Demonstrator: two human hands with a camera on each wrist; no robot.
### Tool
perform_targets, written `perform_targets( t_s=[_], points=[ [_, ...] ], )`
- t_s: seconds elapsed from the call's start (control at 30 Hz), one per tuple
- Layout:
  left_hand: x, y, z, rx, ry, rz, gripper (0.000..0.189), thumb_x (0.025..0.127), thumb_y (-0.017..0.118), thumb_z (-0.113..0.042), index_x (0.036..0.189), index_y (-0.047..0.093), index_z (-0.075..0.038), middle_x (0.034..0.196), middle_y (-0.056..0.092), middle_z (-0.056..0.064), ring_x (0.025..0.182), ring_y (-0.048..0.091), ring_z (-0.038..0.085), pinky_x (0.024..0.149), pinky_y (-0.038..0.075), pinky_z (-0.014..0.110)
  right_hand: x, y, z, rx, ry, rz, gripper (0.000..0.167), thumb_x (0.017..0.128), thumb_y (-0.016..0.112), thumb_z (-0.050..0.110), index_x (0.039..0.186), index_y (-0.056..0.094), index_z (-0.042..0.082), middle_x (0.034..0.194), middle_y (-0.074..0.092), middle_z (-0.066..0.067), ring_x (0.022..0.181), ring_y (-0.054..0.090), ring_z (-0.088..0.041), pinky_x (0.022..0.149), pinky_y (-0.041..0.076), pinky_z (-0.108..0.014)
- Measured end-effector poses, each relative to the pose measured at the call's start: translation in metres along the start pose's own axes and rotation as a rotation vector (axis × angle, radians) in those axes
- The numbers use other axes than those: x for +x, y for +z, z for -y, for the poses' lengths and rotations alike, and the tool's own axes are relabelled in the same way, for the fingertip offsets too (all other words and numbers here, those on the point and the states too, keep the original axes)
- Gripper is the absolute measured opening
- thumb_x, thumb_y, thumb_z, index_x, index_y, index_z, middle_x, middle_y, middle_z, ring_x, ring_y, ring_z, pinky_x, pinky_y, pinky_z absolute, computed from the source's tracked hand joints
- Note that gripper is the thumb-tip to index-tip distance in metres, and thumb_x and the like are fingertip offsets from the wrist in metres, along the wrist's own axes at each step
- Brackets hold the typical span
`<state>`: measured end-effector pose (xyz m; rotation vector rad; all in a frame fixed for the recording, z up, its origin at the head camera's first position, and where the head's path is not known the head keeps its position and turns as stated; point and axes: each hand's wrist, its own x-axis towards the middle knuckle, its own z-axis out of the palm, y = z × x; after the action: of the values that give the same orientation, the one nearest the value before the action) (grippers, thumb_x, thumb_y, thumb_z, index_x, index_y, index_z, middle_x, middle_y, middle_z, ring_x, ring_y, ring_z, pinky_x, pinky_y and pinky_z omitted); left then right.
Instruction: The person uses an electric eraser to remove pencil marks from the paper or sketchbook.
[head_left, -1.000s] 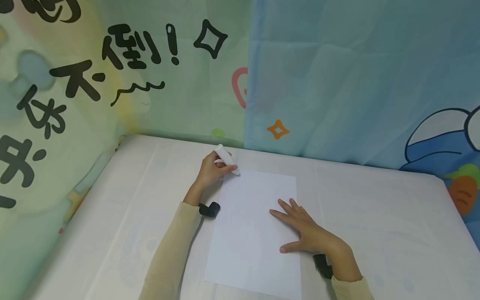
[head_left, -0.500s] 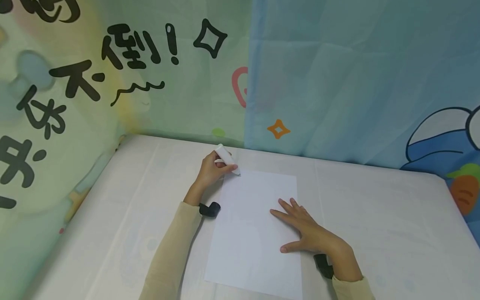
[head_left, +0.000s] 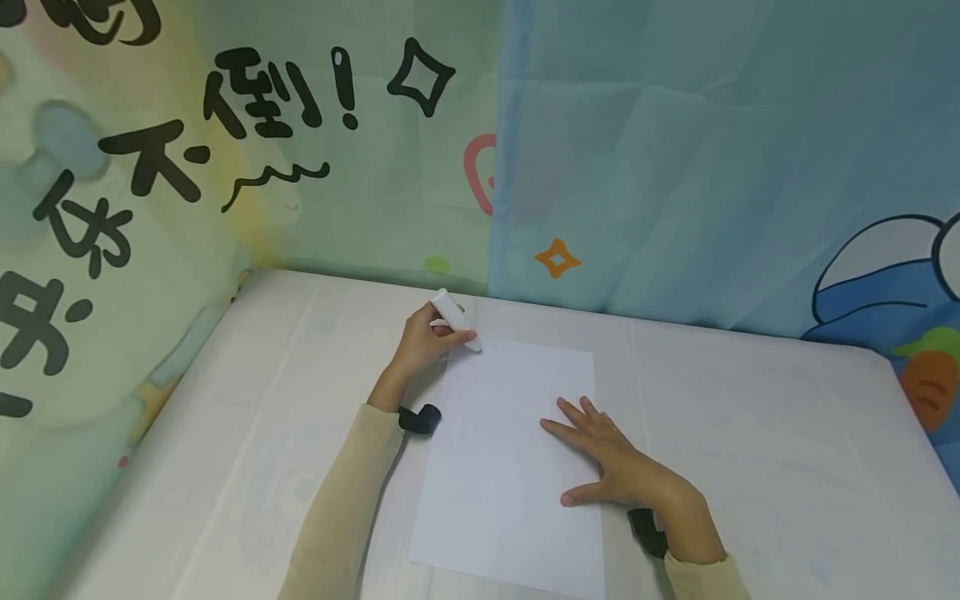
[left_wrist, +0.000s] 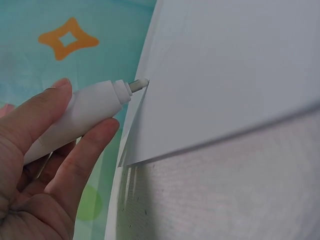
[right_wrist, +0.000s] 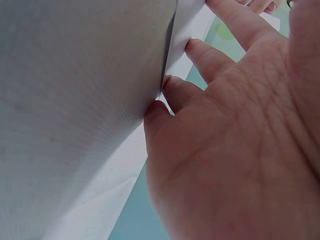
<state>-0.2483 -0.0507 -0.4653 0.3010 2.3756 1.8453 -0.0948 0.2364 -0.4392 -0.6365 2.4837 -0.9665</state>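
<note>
Marker (left_wrist: 86, 116) in left hand (head_left: 418, 343), paper (head_left: 502, 475) under spread right hand (head_left: 617, 463)

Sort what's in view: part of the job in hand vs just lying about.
In use:
white paper
white pen in the left hand, tip at a paper corner
right hand, fingers spread over the paper's right edge
white tabletop, underneath

Just around:
printed cloth backdrop
black wrist devices
</note>
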Motion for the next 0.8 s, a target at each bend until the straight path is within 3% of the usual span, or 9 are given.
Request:
perform_targets(
  t_s=[0.47,0.8],
  points=[
    [-0.0005,-0.0004,-0.0012,0.002,-0.001,-0.022,0.044,0.082,0.078,-0.005,0.118,0.055,0.004,0.11,0.063,0.022,0.087,0.067,0.025,0.07,0.053,0.02,-0.0002,-0.0007,-0.0002,0.017,-0.02,0.006,0.09,0.073,0.084,0.037,0.147,0.04,0.009,0.159,0.015,-0.025,0.144,-0.003,-0.051,0.111,-0.003,-0.068],
    [0.0,-0.0001,-0.0006,0.018,0.027,0.009,0.042,0.083,0.078,-0.006,0.117,0.055,0.005,0.11,0.062,0.022,0.086,0.065,0.023,0.068,0.05,0.019,-0.0003,-0.0006,-0.0001,0.018,-0.009,0.01,0.091,0.073,0.084,0.038,0.148,0.04,0.01,0.159,0.014,-0.024,0.145,-0.004,-0.05,0.111,-0.003,-0.068]
  ],
)
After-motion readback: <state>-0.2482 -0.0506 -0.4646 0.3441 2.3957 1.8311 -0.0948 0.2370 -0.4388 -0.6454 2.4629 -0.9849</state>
